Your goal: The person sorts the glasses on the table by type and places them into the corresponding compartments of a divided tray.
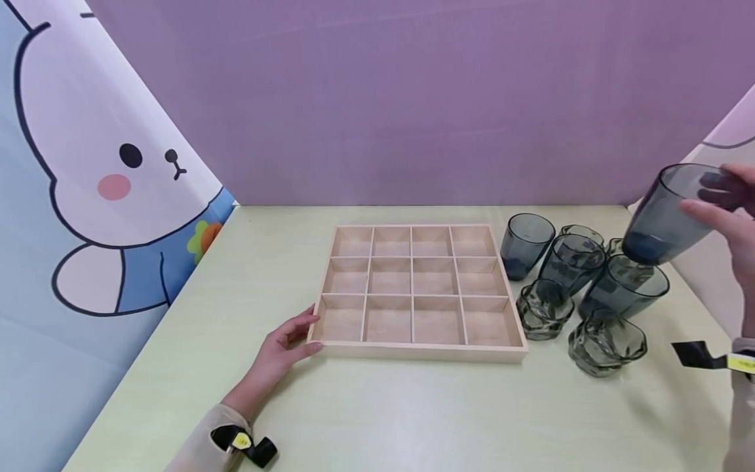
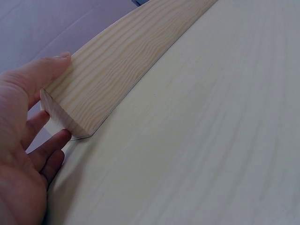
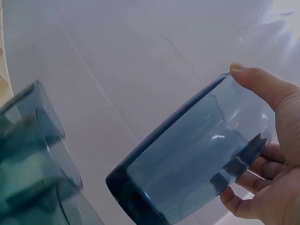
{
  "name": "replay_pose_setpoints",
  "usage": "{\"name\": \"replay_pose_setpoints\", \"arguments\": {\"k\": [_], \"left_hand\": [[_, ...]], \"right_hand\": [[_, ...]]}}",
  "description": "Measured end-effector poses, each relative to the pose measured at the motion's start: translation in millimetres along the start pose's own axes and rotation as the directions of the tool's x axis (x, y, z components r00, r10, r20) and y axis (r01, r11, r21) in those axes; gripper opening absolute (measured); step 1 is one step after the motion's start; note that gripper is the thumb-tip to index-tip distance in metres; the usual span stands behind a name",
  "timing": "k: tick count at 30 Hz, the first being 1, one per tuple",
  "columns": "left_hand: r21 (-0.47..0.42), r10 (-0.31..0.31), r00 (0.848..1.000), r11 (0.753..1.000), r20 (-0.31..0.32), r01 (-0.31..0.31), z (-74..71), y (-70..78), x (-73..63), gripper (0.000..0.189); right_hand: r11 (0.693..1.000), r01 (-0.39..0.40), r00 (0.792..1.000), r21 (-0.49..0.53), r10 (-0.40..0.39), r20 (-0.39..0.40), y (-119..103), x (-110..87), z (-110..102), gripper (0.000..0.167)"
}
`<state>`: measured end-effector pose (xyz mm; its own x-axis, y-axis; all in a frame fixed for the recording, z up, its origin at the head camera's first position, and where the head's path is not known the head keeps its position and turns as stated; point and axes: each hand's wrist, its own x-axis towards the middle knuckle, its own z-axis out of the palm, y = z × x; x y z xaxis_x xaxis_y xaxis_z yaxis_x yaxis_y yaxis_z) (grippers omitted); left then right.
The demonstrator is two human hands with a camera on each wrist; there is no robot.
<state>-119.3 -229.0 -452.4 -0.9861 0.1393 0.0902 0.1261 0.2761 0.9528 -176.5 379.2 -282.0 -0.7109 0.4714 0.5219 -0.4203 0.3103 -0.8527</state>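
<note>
My right hand (image 1: 734, 219) holds a tall blue-grey glass tumbler (image 1: 672, 210) near its rim, tilted above the other glasses at the far right. In the right wrist view the thumb lies on one side of the tumbler (image 3: 192, 150) and the fingers curl round the other. My left hand (image 1: 283, 354) grips the front left corner of a wooden tray (image 1: 425, 353) divided into several bare compartments. Up close in the left wrist view, the thumb lies along the tray's front wall (image 2: 126, 61), with fingertips against its end.
Right of the tray stand more tall tumblers, one at the back (image 1: 527, 246), and short wavy glasses, one in front (image 1: 607, 344). They crowd close together on the pale table (image 1: 413, 413). A purple panel (image 1: 413, 105) rises behind; a cartoon-printed sheet (image 1: 118, 275) hangs at left.
</note>
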Motion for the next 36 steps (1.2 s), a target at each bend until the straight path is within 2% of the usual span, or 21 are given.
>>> {"name": "replay_pose_setpoints", "arguments": {"k": [1,3,4,5,6,9,12,14,20,23,28,33,36], "left_hand": [[0.001,0.001,1.000,1.000,0.001,-0.001,-0.1,-0.1,0.1,0.048],[0.001,0.000,1.000,1.000,0.000,0.000,-0.3,-0.2,0.3,0.047],[0.000,0.000,1.000,1.000,0.001,0.000,-0.2,-0.3,0.4,0.047],[-0.001,0.000,1.000,1.000,0.001,0.000,-0.1,-0.3,0.4,0.047],[0.000,0.002,1.000,1.000,0.001,-0.002,0.0,0.0,0.3,0.047],[-0.002,0.001,1.000,1.000,0.002,-0.001,0.4,-0.1,0.2,0.048],[0.004,0.002,1.000,1.000,0.000,-0.002,0.7,0.2,0.2,0.048],[0.006,0.002,1.000,1.000,-0.004,-0.002,1.1,0.1,0.7,0.048],[0.011,0.021,1.000,1.000,-0.011,-0.021,2.2,0.9,1.8,0.047],[0.010,0.022,1.000,1.000,-0.007,-0.022,2.1,0.6,2.8,0.047],[0.004,0.013,1.000,1.000,0.001,-0.013,1.4,0.0,3.7,0.047],[0.005,-0.002,1.000,1.000,0.005,0.002,1.5,-1.2,3.5,0.048],[0.013,-0.001,1.000,1.000,0.006,0.001,1.4,-1.5,3.4,0.048]], "right_hand": [[0.996,0.000,1.000,0.090,0.001,-0.010,-4,-1.5,6,0.047],[0.968,-0.028,1.000,0.248,0.027,0.010,-10,-4.0,15,0.047],[0.954,-0.044,0.999,0.298,0.037,0.029,-13,-5.2,18,0.048],[0.950,-0.066,0.997,0.305,0.051,0.056,-16,-6.2,21,0.049],[0.930,-0.105,0.993,0.352,0.079,0.088,-20,-7.2,24,0.050],[0.910,-0.204,0.971,0.360,0.142,0.190,-28,-10.9,30,0.053],[0.902,-0.266,0.953,0.341,0.192,0.235,-33,-14.2,40,0.055],[0.898,-0.277,0.947,0.343,0.195,0.255,-35,-15.4,47,0.055],[0.964,-0.238,0.930,0.122,0.190,0.316,-42,-19.5,67,0.059],[0.984,-0.180,0.922,-0.018,0.175,0.347,-45,-22.0,79,0.061],[0.980,-0.086,0.904,-0.178,0.151,0.399,-46,-29.2,99,0.062],[0.974,-0.033,0.878,-0.226,0.136,0.459,-44,-38.9,120,0.066],[0.970,-0.019,0.852,-0.243,0.143,0.503,-44,-44.1,132,0.068]]}}
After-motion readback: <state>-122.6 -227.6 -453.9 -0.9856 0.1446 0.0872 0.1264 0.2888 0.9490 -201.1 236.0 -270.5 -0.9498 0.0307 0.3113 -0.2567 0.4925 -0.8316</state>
